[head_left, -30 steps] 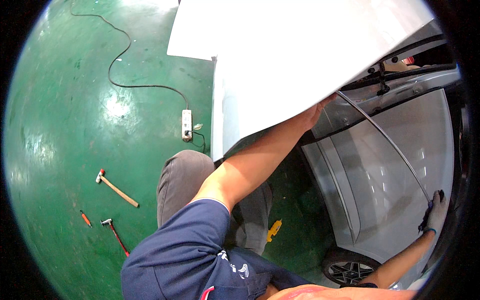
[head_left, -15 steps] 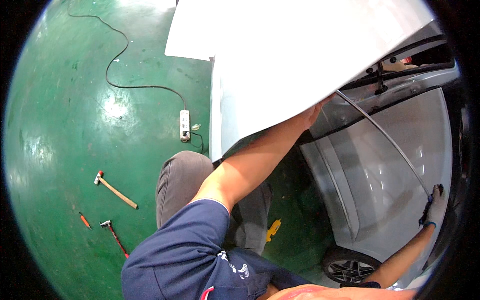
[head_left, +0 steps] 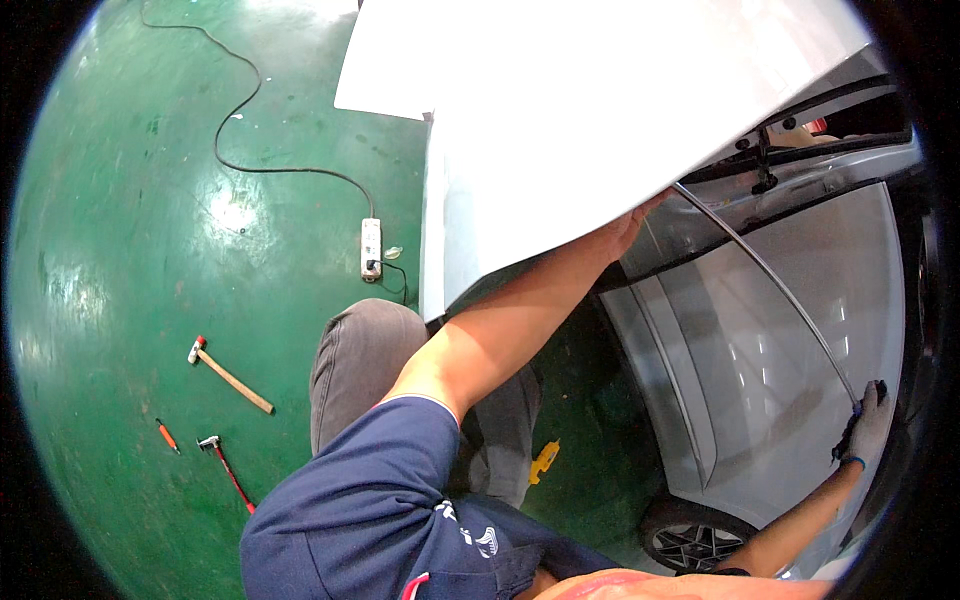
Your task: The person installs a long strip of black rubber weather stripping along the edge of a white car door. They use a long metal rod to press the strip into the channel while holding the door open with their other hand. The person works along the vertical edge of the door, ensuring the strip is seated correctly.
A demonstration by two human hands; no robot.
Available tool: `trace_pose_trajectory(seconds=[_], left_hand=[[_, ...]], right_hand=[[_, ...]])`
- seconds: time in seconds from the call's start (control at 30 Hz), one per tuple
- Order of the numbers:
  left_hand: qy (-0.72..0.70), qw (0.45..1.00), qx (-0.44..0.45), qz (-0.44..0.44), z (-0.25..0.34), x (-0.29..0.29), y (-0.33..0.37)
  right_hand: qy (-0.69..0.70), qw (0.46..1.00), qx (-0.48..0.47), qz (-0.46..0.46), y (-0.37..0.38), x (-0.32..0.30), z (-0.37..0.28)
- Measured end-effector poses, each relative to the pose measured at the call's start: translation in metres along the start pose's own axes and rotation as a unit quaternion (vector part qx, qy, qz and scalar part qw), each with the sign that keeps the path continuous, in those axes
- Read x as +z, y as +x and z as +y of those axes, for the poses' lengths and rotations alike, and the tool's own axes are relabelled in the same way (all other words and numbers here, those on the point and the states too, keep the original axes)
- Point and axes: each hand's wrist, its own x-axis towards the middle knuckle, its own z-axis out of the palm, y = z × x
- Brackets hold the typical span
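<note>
Right hand [head_left: 868,425]: gloved fingers wrapped around 1 end of rod [head_left: 775,275].
Left hand [head_left: 637,222]: fingers partly hidden by white panel [head_left: 570,130]; hold cannot be told.
Wheel [head_left: 697,537]: below-left of right fingers.

Illumination is bright and white, apparently from above, with sources outside the frame. Panel [head_left: 600,110], 12 to 1 o'clock: overexposed; surface detail lost. Floor [head_left: 130,390]: strong glare at 10 o'clock, weaker patches at 9 o'clock, deep shade between 4 and 5 o'clock. Bodywork [head_left: 810,280], 3 o'clock: moderately lit, with short streaked reflections. Left forearm [head_left: 510,320]: bright near the elbow, darker toward the wrist. Rod [head_left: 772,272]: edges sharp. Right hand [head_left: 870,425], between 3 and 4 o'clock: dim; finger detail unresolved. Fisheye distortion bends outlines toward the rim. Corners are black; a bluish fringe borders the 9 o'clock rim.
</note>
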Motion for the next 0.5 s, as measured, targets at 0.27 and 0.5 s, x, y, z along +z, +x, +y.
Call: trace_pose_trajectory(seconds=[0.27,0.5], left_hand=[[0.011,1.0,-0.011,0.002,0.006,0.008,-0.004],[0.026,0.999,-0.021,0.011,0.005,0.008,-0.005]], right_hand=[[0.054,0.992,-0.101,0.058,0.033,-0.002,0.062],[-0.017,1.0,0.005,0.003,-0.002,0.012,0.015]])
